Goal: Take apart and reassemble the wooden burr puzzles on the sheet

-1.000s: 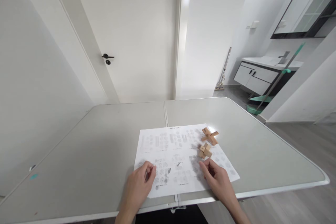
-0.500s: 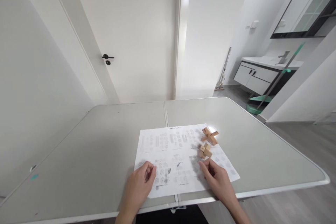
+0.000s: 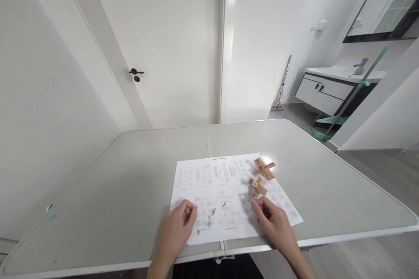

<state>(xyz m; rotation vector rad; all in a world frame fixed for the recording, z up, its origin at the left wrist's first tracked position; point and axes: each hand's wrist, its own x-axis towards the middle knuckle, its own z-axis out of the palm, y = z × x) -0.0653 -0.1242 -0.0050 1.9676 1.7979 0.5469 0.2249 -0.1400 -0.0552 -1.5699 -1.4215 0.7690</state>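
A white printed sheet (image 3: 212,202) with grey diagrams lies on the folding table. My left hand (image 3: 178,222) rests on its lower left edge, fingers curled in and thumb against the index finger, with nothing visible in it. Over the lower right part of the paper is my right hand (image 3: 273,222), also loosely closed and showing nothing held. Just beyond its fingertips, apart from them, sits a small interlocked wooden block puzzle (image 3: 258,186) of pale wood. Behind that, at the paper's upper right corner, several flat brown wooden pieces (image 3: 264,168) are crossed over one another.
The grey-topped folding table (image 3: 108,200) has a pale metal rim and a centre seam. A closed white door (image 3: 170,43) with a black handle stands behind it. To the right are a washbasin cabinet (image 3: 322,91), a mop (image 3: 284,83) and a green dustpan (image 3: 322,134).
The whole view has shifted slightly, so the table and sheet appear a little further right. Both hands keep the same curled pose, and the wooden pieces have not moved on the paper.
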